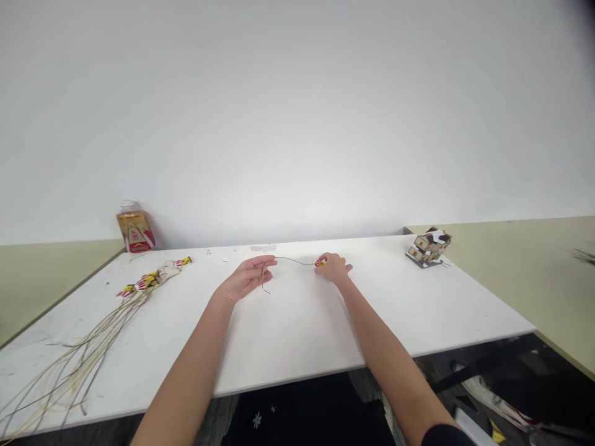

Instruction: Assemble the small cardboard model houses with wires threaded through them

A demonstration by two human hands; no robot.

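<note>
My left hand (248, 277) is raised over the white table with its fingers stretched out. A thin dark wire (292, 259) runs through its fingers, and loose wire ends hang below them. My right hand (333, 267) pinches a small red, white and yellow piece (318, 263) at the other end of this wire. The wire bows slightly between the two hands. Part of the small piece is hidden by my right fingers.
On the left lie several similar striped pieces (147, 281) with a bundle of long wires (100, 331). A bottle (134, 229) with a red and gold label stands at the back left. A small model house (428, 246) sits at the right of the white table (288, 341).
</note>
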